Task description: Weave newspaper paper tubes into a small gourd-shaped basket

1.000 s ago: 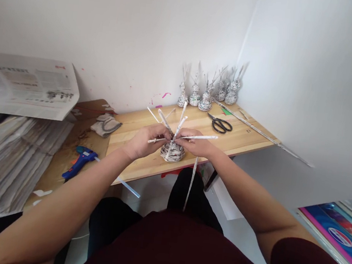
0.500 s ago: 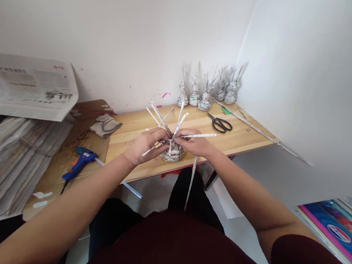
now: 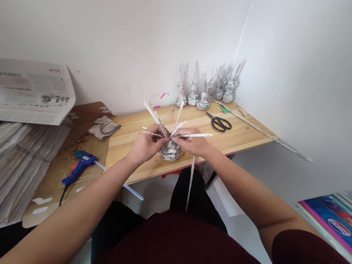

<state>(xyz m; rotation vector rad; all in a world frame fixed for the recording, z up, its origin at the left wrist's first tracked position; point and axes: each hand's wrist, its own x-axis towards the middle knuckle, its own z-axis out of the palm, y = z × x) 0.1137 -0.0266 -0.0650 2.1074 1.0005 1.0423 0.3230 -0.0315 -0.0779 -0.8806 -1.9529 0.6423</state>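
Observation:
A small round basket woven from rolled newspaper (image 3: 171, 152) stands near the front edge of the wooden table. Several paper tubes (image 3: 179, 114) fan upward and outward from its narrowed top. My left hand (image 3: 147, 142) is at the left of that top, thumb and fingertips pinched on a paper tube. From the right, my right hand (image 3: 192, 142) closes its fingers on a paper tube at the same spot, with a white tube (image 3: 199, 135) sticking out over it. A long paper strip (image 3: 190, 181) hangs below the right hand past the table edge. The fingertips partly hide the weave.
Several finished woven gourd shapes (image 3: 204, 99) stand by the wall at the back. Black-handled scissors (image 3: 220, 123) and a long paper rod (image 3: 254, 126) lie on the right. To the left are a blue glue gun (image 3: 79, 167), a glove (image 3: 104, 127) and stacked newspapers (image 3: 5, 170).
My left hand has turned and its fingers have shifted at the basket's top. The tube by that hand now points left rather than down-left. My right hand stays nearly in place.

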